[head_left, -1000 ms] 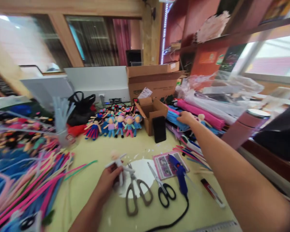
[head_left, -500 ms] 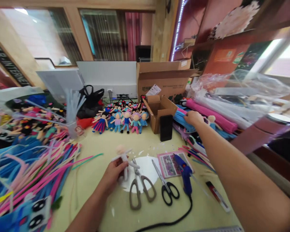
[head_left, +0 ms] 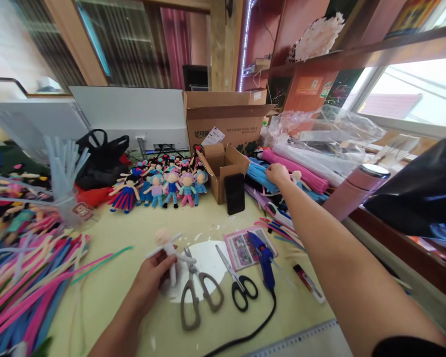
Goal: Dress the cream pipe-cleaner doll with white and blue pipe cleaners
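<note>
My left hand (head_left: 150, 275) is closed round a small white pipe-cleaner doll (head_left: 166, 243) with a pale head, held just above the yellow table (head_left: 134, 223). My right hand (head_left: 277, 173) reaches far out to the right and rests on a bundle of blue pipe cleaners (head_left: 260, 176), fingers curled on its end. A pink bundle (head_left: 295, 168) lies just behind it. Grey-handled scissors (head_left: 195, 292) lie beside my left hand, partly on a white paper disc (head_left: 208, 258).
Black scissors (head_left: 240, 282), a blue glue gun (head_left: 263, 255) with black cord, a printed card (head_left: 240, 248), finished dolls (head_left: 163, 186), a small open carton (head_left: 223, 168), a black phone (head_left: 234, 193), a pink flask (head_left: 357, 188). Loose pipe cleaners (head_left: 26, 282) heap at left.
The view has shifted, so everything sits further left in the frame. Both hands keep the same places relative to the doll and the blue bundle.
</note>
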A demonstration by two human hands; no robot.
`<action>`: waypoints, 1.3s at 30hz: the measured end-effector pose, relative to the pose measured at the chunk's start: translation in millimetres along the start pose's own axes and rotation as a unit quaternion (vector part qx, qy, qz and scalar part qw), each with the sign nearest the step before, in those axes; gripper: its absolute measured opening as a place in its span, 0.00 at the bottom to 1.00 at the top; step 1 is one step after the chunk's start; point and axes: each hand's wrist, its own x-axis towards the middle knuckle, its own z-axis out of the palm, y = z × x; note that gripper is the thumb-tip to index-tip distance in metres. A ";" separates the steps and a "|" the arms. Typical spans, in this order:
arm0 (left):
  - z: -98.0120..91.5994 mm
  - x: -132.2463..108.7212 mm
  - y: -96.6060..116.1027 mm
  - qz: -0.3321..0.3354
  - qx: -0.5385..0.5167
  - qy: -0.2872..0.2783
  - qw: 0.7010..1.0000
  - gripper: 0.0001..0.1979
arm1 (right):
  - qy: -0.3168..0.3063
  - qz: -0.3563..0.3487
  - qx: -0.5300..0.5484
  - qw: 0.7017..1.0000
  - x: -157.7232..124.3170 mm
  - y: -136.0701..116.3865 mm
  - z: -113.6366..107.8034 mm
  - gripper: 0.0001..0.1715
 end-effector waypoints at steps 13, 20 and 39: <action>2.9 -5.1 3.5 -0.012 0.021 0.001 1.000 0.30 | 0.045 -0.077 0.093 0.992 -33.5 6.0 -38.7 0.20; 1.8 0.5 -0.4 -0.004 0.016 0.000 1.000 0.30 | 0.098 -0.070 0.155 0.981 -82.4 74.0 -61.5 0.16; 5.8 -5.6 5.7 0.007 0.020 -0.002 1.000 0.20 | -0.009 -0.114 0.019 0.993 -212.7 128.0 -3.7 0.16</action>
